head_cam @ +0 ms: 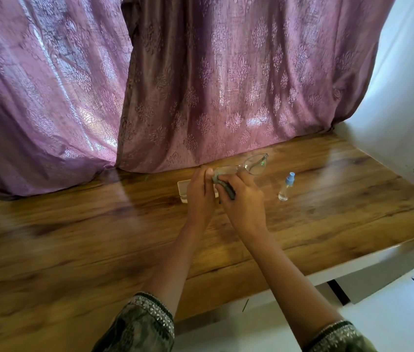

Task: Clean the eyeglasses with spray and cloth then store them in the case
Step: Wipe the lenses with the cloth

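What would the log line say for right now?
step: wipe lens | left hand: holds eyeglasses | right hand: holds cloth on lens | spray bottle: upright | case: behind hands

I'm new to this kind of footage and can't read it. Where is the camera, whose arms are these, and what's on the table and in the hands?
There is no machine here. The one picture comes from a camera worn on a person's head, looking forward and down, so both arms are that person's own. The left hand and right hand meet over a wooden table in front of a purple curtain. Between them they hold clear-framed eyeglasses, with a grey cloth bunched over one lens. The left hand seems to pinch the glasses while the right grips the cloth. A small spray bottle with a blue top stands to the right, and a white case lies partly hidden behind the hands.
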A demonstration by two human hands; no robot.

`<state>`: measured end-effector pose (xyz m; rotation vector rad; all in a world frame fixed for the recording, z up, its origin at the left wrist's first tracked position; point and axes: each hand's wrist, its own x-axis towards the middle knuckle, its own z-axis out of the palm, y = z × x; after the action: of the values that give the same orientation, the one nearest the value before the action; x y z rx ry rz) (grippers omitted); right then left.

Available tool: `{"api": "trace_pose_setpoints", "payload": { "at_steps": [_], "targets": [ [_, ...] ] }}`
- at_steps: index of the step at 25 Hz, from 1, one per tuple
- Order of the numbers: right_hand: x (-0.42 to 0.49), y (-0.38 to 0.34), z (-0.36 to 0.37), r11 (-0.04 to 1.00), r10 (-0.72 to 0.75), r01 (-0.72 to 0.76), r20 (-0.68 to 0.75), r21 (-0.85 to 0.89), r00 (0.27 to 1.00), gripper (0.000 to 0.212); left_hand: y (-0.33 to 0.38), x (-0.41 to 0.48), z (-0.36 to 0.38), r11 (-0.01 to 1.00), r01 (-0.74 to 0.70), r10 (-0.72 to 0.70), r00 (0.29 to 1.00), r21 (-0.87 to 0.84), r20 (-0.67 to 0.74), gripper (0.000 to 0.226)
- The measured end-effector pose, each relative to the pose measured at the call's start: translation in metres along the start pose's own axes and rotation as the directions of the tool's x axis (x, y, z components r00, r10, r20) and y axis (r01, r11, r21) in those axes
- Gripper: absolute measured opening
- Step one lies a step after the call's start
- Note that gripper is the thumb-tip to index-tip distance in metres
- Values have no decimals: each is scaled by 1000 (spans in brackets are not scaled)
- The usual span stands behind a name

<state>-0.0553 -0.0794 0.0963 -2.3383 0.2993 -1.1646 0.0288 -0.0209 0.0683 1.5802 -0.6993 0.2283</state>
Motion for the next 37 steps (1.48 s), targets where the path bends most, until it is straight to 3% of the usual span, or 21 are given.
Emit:
{"api": "trace_pose_setpoints", "payload": {
  "at_steps": [6, 13, 19, 26, 33, 37],
  "targets": [
    [12, 8, -14, 998, 55, -59, -91, -37, 994, 14, 4, -3, -2, 999, -29, 29, 999, 28, -17, 29],
    [2, -5, -2, 999, -23, 24, 23, -41, 999, 18, 1, 0, -6, 1000, -22, 21, 1000, -10, -5, 32],
    [16, 7, -15, 997, 33, -38, -65, -67, 997, 16, 2, -3, -6, 1000, -1, 1, 1000, 18, -5, 28],
    [-5, -6, 1, 999, -33, 35, 41, -39, 999, 17, 1, -2, -9, 1000, -4, 4, 1000, 3, -16, 36],
    [15, 3, -12, 993, 106, -109, -51, -54, 993, 17, 2, -4, -6, 999, -26, 27, 1000, 37, -14, 34],
    [6, -11, 1, 999, 17, -17, 27, -27, 999, 19, 0, -3, -7, 1000, -16, 16, 1000, 5, -4, 36]
  ]
}}
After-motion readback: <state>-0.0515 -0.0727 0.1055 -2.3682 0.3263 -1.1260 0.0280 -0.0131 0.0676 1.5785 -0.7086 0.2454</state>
